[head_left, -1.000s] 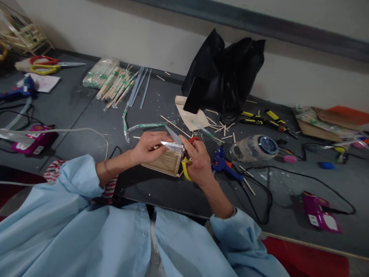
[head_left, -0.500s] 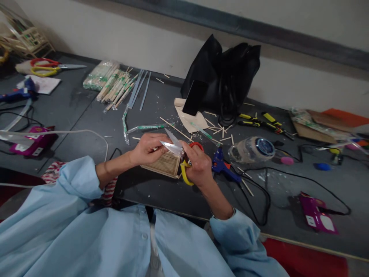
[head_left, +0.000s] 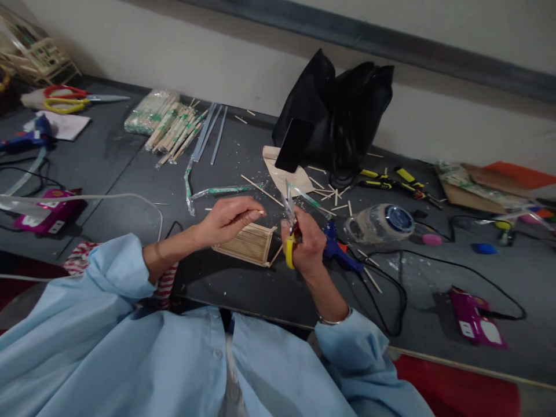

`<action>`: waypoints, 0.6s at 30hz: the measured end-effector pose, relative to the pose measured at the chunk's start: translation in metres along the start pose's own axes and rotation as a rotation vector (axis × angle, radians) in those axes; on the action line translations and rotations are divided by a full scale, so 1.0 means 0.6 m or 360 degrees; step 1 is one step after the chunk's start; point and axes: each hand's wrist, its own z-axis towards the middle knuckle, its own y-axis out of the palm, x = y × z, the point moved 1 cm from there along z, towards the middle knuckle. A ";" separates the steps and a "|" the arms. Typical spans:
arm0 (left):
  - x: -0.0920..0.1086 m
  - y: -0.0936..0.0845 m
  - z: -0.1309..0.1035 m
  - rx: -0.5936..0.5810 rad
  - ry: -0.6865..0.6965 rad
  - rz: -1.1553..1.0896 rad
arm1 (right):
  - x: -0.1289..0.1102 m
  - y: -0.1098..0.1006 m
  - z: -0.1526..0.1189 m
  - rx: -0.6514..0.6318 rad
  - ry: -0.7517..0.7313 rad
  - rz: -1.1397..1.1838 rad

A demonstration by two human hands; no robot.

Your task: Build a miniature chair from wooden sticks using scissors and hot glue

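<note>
My left hand is pinched closed above a small panel of thin wooden sticks with a raised rim. A tiny pale tip shows at its fingertips, too small to name. My right hand is wrapped round a pair of scissors with yellow and red handles. The blades point up and away, nearly together. One loose stick leans by the panel's right corner. A blue glue gun lies just right of my right hand.
Cut sticks and a phone lie ahead, before a black bag. Right are a clear jar, pliers and a purple power box. Wrapped sticks and more scissors lie left.
My right hand has drawn the scissors right, away from my left hand, and turned the blades from pointing left to pointing up. The blades have closed together. My left hand stays pinched.
</note>
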 end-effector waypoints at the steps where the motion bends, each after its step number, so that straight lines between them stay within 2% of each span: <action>1: 0.000 -0.001 0.000 -0.0007 -0.0014 0.0000 | 0.000 -0.002 0.002 -0.0003 -0.0038 -0.0019; 7: -0.004 -0.005 -0.004 -0.0054 0.0079 0.0044 | -0.014 -0.010 0.005 -0.0204 -0.0230 -0.0129; 18: -0.015 -0.006 -0.010 -0.0062 0.0211 -0.0037 | -0.018 -0.012 0.007 -0.0258 -0.0242 -0.0078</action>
